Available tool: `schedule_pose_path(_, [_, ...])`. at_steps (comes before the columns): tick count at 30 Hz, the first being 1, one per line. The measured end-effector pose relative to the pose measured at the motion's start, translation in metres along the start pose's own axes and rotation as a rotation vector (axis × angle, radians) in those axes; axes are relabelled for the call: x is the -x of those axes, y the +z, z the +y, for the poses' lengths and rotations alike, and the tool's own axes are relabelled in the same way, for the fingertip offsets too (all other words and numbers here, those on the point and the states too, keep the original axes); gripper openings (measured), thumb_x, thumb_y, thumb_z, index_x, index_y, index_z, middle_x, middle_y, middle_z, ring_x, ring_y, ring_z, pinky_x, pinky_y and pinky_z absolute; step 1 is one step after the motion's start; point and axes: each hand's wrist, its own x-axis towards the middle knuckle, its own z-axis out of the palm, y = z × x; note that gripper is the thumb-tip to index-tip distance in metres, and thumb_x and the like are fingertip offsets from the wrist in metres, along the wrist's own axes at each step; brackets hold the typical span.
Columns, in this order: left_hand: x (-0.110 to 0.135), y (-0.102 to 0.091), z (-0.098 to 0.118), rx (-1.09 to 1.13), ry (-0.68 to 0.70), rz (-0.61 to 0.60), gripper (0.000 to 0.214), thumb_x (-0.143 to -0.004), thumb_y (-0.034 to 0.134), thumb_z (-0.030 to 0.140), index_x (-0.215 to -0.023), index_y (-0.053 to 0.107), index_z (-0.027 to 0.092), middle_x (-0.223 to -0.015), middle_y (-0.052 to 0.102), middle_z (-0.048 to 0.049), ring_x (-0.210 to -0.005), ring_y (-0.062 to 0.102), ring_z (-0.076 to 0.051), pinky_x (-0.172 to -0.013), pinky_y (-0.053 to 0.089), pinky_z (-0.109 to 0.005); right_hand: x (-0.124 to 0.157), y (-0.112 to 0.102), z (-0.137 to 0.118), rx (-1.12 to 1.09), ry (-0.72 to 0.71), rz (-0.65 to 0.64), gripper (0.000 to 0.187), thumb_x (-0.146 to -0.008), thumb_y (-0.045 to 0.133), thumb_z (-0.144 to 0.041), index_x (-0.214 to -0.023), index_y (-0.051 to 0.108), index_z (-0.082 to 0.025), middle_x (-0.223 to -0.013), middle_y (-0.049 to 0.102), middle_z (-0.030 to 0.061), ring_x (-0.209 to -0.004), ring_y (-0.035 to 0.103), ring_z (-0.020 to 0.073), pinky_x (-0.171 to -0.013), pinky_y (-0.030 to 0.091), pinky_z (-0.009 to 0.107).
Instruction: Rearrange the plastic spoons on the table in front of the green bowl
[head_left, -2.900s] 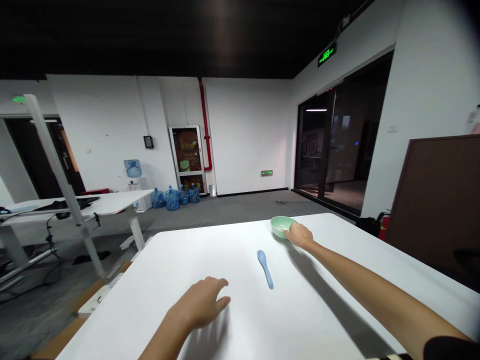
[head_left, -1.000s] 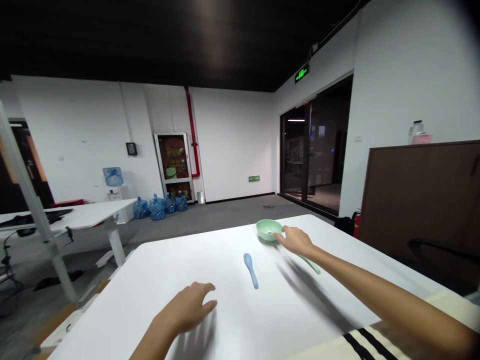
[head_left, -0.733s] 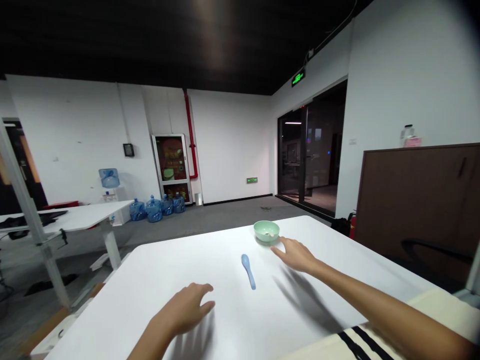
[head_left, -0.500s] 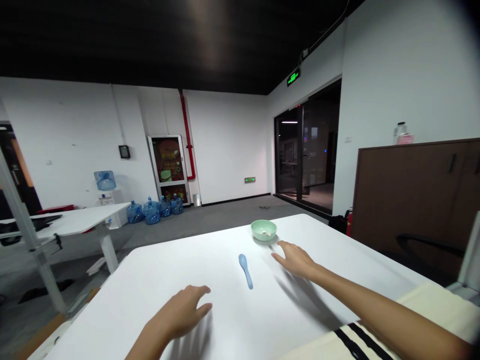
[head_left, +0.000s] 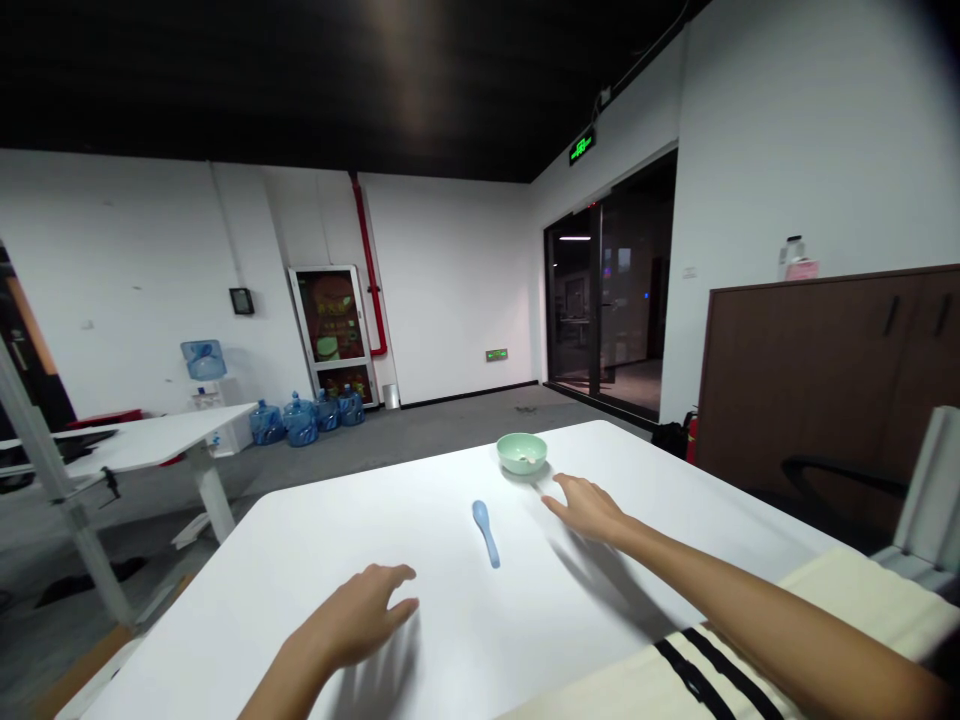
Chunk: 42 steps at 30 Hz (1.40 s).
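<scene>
Your white flat tabletop (head_left: pixel 337 530) carries everything here; cream cloth with black stripes (head_left: pixel 840 590) sits at its near right, under your right forearm. Left hand (head_left: pixel 360 610): thumb and fingers well parted, nothing in it, nearest the spoon but not touching. Right hand (head_left: pixel 589 508): thumb and fingers apart, nothing seen between them, underside hidden; just right of the bowl and nearer you. The pale green round bowl (head_left: pixel 517 468), probably plastic, is upright near the far edge. Judging by looks: light, stiff, smooth, could skid if nudged; pinch the rim at the side, thumb outside. Light blue spoon, likely plastic (head_left: pixel 486 535), lies flat between your hands, handle toward you. Should be light, rigid, a bit slick; take it mid-handle. Small pale bit (head_left: pixel 527 460) inside the bowl: too small to identify.
</scene>
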Motion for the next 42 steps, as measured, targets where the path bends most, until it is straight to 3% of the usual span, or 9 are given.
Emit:
schedule_pose_path(24, [0.001, -0.002, 0.003, -0.011, -0.002, -0.014, 0.059, -0.080, 0.039, 0.065, -0.125, 0.054, 0.030, -0.125, 0.059, -0.0072, -0.113, 0.054, -0.028, -0.095, 0.041, -0.039, -0.003, -0.001, -0.002, -0.013, 0.032, -0.032, 0.055, -0.087, 0.038, -0.055, -0.124, 0.052, -0.016, -0.106, 0.064, 0.0134, -0.099, 0.059, 0.0258, -0.073, 0.039, 0.029])
schedule_pose_path(34, [-0.001, 0.001, -0.002, -0.010, -0.010, -0.023, 0.057, -0.081, 0.039, 0.063, -0.125, 0.054, 0.031, -0.126, 0.058, -0.0071, -0.112, 0.055, -0.028, -0.095, 0.041, -0.040, -0.076, -0.015, -0.016, 0.014, 0.085, 0.035, 0.048, -0.086, 0.040, -0.051, -0.115, 0.059, -0.017, -0.109, 0.064, 0.0137, -0.101, 0.058, 0.0255, -0.073, 0.038, 0.028])
schedule_pose_path(38, [-0.001, 0.002, -0.003, -0.002, -0.009, -0.021, 0.056, -0.081, 0.039, 0.062, -0.126, 0.053, 0.032, -0.126, 0.058, -0.0065, -0.113, 0.054, -0.028, -0.095, 0.040, -0.041, -0.106, -0.007, -0.023, 0.052, 0.160, -0.005, 0.039, -0.083, 0.044, -0.046, -0.098, 0.065, -0.016, -0.103, 0.065, 0.0134, -0.093, 0.061, 0.0241, -0.068, 0.039, 0.027])
schedule_pose_path(42, [-0.001, 0.001, -0.002, 0.007, -0.018, -0.023, 0.056, -0.081, 0.040, 0.061, -0.126, 0.053, 0.031, -0.125, 0.058, -0.0066, -0.113, 0.054, -0.028, -0.095, 0.040, -0.041, -0.129, 0.007, -0.021, 0.057, 0.212, -0.026, 0.036, -0.081, 0.048, -0.044, -0.095, 0.064, -0.016, -0.101, 0.065, 0.0132, -0.090, 0.062, 0.0245, -0.065, 0.040, 0.027])
